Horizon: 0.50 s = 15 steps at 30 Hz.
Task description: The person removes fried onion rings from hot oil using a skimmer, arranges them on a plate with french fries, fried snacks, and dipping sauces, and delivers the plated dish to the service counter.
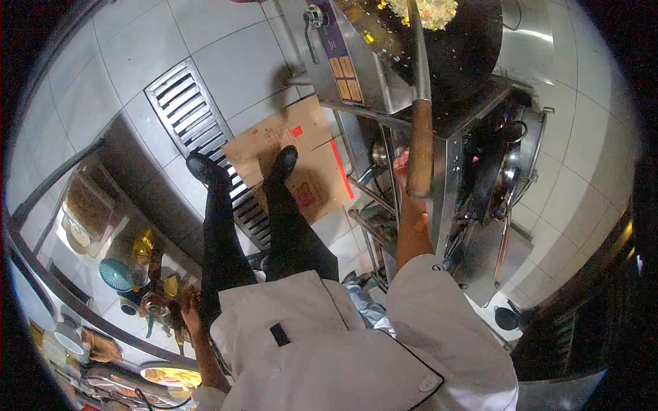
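Note:
My left hand (190, 312) is stretched out to the left over a low counter, beside a clear jar (157, 310) and a yellow piece (171, 285). Its fingers are small and dark, so what they hold, if anything, does not show. On the right, my right hand (402, 166) is at the stove's front, partly hidden behind the wooden handle of a long-handled wok tool (421, 147). That tool leans in a black wok (469, 48), its head out of view. Fried rice (439, 12) with yellow bits lies in the wok.
A second wok (510, 171) sits at the stove's right. Flattened cardboard (315, 171) and a metal drain grate (188, 103) lie on the tiled floor under my feet. A teal lid (115, 274), an oil bottle (142, 248) and a food plate (171, 375) stand on the left.

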Each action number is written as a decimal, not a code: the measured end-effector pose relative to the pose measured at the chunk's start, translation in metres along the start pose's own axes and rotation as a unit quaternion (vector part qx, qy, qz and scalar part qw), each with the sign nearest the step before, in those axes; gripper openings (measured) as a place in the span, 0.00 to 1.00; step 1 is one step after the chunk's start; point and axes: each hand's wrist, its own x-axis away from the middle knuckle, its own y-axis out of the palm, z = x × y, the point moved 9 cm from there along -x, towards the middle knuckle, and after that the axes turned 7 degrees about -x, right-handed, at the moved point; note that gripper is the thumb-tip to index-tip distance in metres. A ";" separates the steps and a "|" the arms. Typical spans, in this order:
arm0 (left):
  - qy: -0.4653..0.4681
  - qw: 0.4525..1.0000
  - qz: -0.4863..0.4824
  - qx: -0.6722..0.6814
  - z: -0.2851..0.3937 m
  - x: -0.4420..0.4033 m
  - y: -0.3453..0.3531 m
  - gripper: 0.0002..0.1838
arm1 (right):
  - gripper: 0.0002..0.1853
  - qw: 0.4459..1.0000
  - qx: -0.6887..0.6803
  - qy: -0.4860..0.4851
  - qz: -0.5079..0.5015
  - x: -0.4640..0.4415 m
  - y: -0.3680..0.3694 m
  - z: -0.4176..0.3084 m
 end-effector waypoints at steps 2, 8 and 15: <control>-0.035 0.994 -0.037 0.099 0.007 0.001 0.005 0.22 | 0.16 0.998 0.015 -0.035 0.054 -0.003 -0.026 -0.017; -0.085 0.992 -0.013 0.097 -0.027 -0.002 0.011 0.20 | 0.16 0.998 0.029 -0.045 0.028 -0.001 -0.012 -0.012; -0.081 0.979 -0.030 0.187 0.016 0.001 0.007 0.20 | 0.19 0.999 0.024 -0.027 0.018 0.001 0.006 -0.001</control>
